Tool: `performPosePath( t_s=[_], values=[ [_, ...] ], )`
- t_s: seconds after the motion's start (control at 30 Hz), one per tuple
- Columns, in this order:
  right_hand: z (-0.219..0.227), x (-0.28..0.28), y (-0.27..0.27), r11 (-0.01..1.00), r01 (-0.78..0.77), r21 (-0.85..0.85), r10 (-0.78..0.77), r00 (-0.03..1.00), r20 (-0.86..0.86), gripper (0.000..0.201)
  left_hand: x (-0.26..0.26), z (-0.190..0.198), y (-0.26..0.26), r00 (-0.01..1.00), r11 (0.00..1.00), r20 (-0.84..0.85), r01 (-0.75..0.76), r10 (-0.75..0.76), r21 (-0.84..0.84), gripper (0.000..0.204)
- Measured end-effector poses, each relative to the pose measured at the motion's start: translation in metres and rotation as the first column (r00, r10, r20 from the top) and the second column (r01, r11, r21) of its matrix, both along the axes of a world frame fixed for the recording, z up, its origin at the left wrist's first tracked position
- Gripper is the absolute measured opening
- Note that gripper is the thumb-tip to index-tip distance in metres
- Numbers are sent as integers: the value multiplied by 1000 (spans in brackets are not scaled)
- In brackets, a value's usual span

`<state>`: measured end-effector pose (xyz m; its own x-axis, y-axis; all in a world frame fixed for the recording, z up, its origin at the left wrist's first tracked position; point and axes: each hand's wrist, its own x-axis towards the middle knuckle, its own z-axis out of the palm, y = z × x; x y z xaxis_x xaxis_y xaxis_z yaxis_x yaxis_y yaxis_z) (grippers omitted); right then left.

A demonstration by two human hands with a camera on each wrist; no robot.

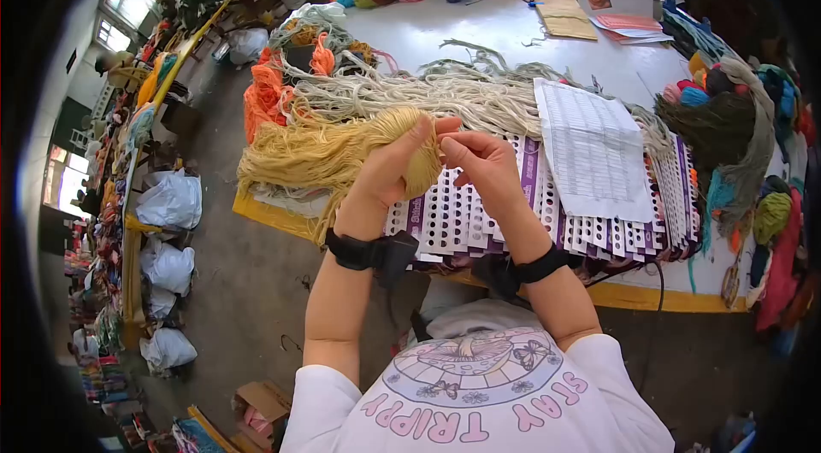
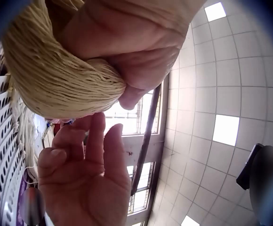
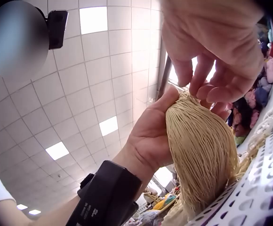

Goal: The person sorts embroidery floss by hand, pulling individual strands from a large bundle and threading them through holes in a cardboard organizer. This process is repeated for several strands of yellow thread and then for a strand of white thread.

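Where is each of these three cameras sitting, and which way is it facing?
Head view: worn on the head, looking down at the left hand gripping a yellow yarn hank and the right hand picking at it; both forearms and the shirt show.
Left wrist view: looks up at the ceiling; left hand, right hand and hank show.
Right wrist view: looks up; right hand, left hand, wristband.
All share the hank and both hands.

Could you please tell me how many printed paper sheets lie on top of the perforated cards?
1: a printed sheet lies across the perforated cards, right of both hands; others may be hidden.
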<state>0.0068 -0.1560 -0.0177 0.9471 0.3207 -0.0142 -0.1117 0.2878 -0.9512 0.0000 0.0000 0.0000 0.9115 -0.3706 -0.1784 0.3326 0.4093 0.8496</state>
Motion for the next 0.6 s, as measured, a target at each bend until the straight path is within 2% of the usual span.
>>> performPosePath(
  t_s=[0.07,0.2,0.33,0.53,0.6],
  values=[
    [1,-1,0,999,32,-17,-32,999,-5,23,-3,0,-3,1000,1000,1,10,-10,-3,55],
    [-4,-13,1,996,-45,-72,45,999,-7,19,-20,4,-4,999,999,-37,-4,3,-32,53],
    [3,-15,5,996,38,84,-31,996,-79,17,-20,3,2,999,999,-29,-21,20,-45,50],
    [-6,-6,1,989,4,149,16,991,-134,14,-17,5,6,998,996,-46,-46,43,-80,48],
    [0,-9,3,994,14,111,3,988,-155,16,-16,2,6,997,993,-57,-50,45,-104,48]
  ],
)
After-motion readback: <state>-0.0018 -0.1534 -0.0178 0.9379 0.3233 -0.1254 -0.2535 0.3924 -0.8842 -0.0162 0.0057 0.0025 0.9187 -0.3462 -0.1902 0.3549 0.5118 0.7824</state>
